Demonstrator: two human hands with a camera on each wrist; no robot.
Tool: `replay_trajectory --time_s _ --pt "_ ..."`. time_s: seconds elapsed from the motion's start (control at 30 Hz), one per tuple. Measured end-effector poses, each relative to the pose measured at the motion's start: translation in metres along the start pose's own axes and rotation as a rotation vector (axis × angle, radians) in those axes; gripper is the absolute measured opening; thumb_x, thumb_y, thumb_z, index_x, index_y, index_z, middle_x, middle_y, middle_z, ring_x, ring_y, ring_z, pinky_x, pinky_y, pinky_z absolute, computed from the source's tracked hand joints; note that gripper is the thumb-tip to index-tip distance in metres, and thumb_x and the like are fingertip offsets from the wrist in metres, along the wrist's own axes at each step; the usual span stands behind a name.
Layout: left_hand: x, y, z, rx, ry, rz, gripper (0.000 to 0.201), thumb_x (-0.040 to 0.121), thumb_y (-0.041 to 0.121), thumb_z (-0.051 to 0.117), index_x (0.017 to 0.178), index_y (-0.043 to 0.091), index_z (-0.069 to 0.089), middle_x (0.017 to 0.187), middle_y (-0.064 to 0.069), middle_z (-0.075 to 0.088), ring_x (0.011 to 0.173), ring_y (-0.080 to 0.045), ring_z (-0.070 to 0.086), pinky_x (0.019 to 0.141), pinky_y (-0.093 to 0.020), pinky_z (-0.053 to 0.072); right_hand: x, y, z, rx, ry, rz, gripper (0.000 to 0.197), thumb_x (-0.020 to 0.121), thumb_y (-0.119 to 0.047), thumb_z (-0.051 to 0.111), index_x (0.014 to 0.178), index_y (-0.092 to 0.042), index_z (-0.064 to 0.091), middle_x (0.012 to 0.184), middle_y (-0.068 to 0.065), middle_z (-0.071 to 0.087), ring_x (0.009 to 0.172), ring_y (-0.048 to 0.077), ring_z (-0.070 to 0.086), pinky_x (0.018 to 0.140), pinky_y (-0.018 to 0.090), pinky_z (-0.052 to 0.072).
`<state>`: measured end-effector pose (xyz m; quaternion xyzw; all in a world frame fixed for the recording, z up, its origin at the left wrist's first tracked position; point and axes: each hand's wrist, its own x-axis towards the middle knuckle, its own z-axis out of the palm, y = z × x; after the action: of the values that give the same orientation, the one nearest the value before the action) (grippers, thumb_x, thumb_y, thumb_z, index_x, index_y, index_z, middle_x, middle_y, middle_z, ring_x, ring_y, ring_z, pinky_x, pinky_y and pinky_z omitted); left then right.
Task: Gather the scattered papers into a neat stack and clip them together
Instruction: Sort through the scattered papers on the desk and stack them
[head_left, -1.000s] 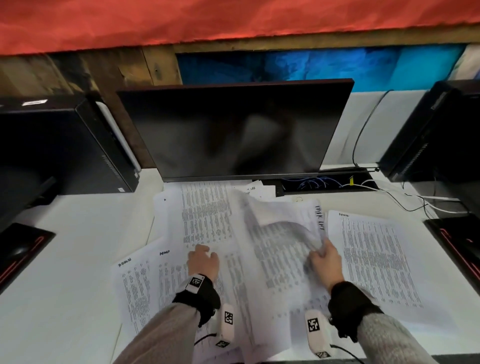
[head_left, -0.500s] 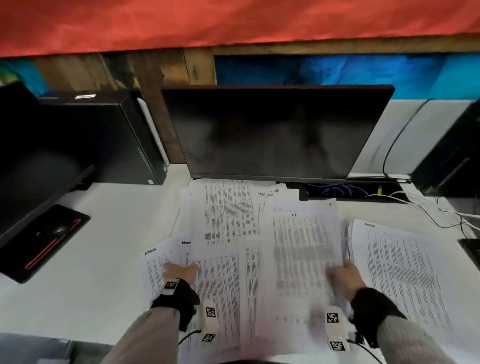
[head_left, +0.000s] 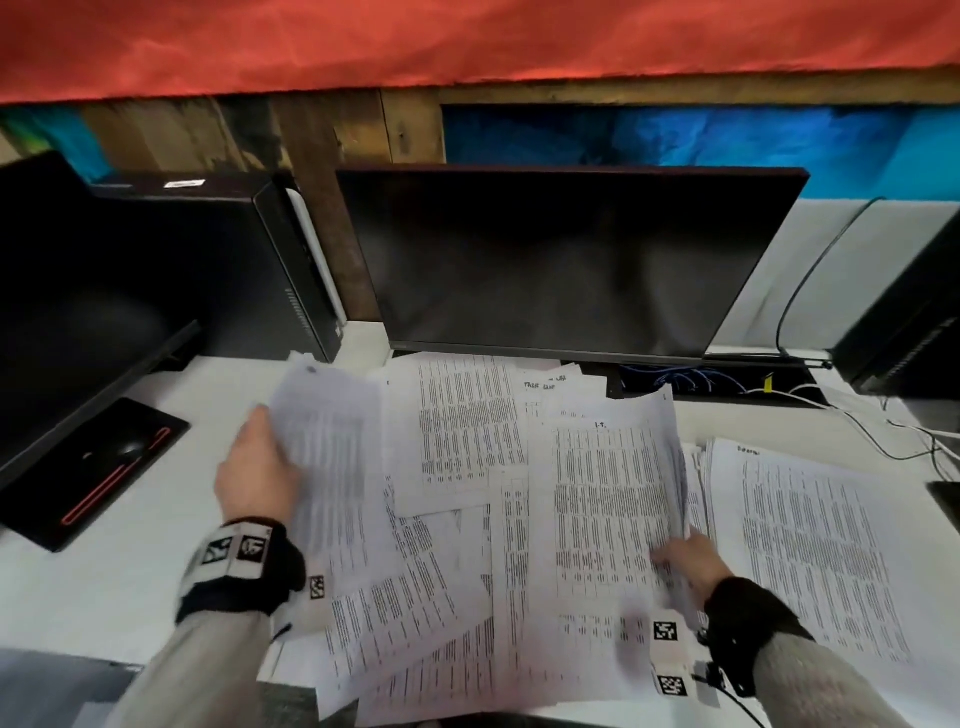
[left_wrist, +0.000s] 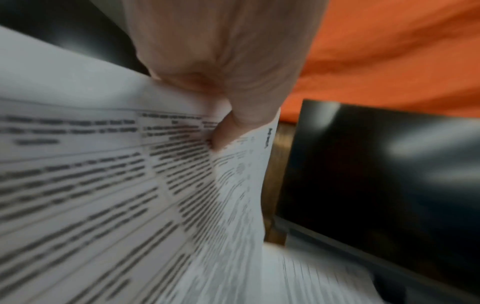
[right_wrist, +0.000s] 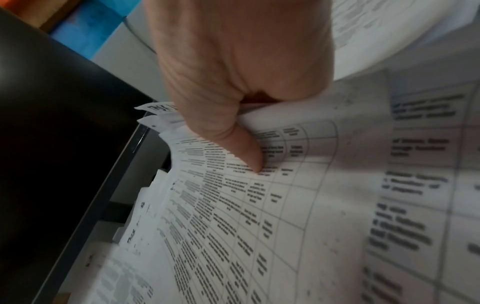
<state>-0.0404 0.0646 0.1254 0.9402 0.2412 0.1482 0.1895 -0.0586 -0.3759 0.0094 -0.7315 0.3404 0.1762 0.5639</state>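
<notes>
Printed white papers (head_left: 467, 431) lie scattered and overlapping on the white desk (head_left: 104, 582) in front of the monitor. My left hand (head_left: 260, 473) grips a few sheets (head_left: 327, 447) by their left edge and holds them raised and tilted; the left wrist view shows the thumb (left_wrist: 228, 131) pinching those pages (left_wrist: 103, 185). My right hand (head_left: 685, 561) grips the lower right edge of another bundle (head_left: 608, 499) in the middle; the right wrist view shows its thumb (right_wrist: 249, 152) on top of the printed table sheet (right_wrist: 311, 205). A separate pile (head_left: 821, 551) lies at the right. No clip is in sight.
A dark monitor (head_left: 561, 265) stands right behind the papers. A black computer case (head_left: 208, 260) and a second screen with its base (head_left: 93, 467) are at the left. Cables (head_left: 883, 436) and another black unit (head_left: 914, 322) sit at the right.
My left hand left the flat sheets at the lower left and now holds a few pages lifted. The right hand keeps its bundle, now lying flatter. The head view has shifted left.
</notes>
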Motion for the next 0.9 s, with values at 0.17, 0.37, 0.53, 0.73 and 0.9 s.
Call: replay_trajectory --time_s 0.17,0.37,0.53,0.73,0.9 --pt "0.02 0.012 -0.035 -0.565 0.255 -0.138 0.037 0.088 0.003 0.052 0.124 0.003 0.043 0.123 -0.021 0.058 0.11 -0.035 0.057 0.092 -0.04 0.044 -0.003 0.007 -0.003 0.124 0.032 -0.017 0.022 0.086 0.017 0.043 0.105 0.012 0.054 0.096 0.028 0.057 0.079 0.035 0.057 0.077 0.043 0.046" --pt "-0.015 0.06 0.058 -0.833 -0.261 -0.27 0.07 0.088 0.008 0.062 0.146 0.003 0.023 0.148 -0.013 0.037 0.135 -0.03 0.039 0.111 -0.046 0.034 0.002 0.025 -0.013 0.202 -0.002 -0.027 0.055 0.075 0.0 0.059 0.116 0.028 0.034 0.11 0.054 0.038 0.083 0.039 0.055 0.092 0.074 0.035" --pt "-0.086 0.118 0.12 -0.711 -0.661 -0.199 0.032 0.092 0.001 0.052 0.121 0.014 0.045 0.119 -0.001 0.049 0.098 -0.018 0.053 0.081 -0.027 0.043 -0.016 0.018 -0.01 0.272 -0.126 0.044 0.049 0.055 -0.021 0.075 0.093 0.007 0.059 0.086 0.02 0.06 0.079 0.032 0.057 0.077 0.042 0.046" --pt "-0.076 0.101 0.157 -0.11 -0.659 -0.176 0.049 0.095 0.026 0.046 0.14 0.013 0.033 0.141 -0.014 0.038 0.127 -0.03 0.042 0.101 -0.039 0.04 -0.027 0.011 -0.002 0.395 -0.269 0.005 0.026 0.092 -0.039 0.056 0.111 -0.023 0.062 0.1 -0.004 0.07 0.086 0.009 0.066 0.07 0.022 0.051" --pt "-0.042 0.053 0.157 0.013 -0.472 -0.509 0.069 0.087 0.046 0.055 0.137 0.004 0.032 0.138 -0.021 0.035 0.125 -0.036 0.038 0.102 -0.05 0.037 -0.002 0.034 0.011 0.183 -0.154 -0.015 0.051 0.064 0.019 0.069 0.113 0.01 0.06 0.091 0.024 0.073 0.084 0.038 0.071 0.074 0.043 0.059"
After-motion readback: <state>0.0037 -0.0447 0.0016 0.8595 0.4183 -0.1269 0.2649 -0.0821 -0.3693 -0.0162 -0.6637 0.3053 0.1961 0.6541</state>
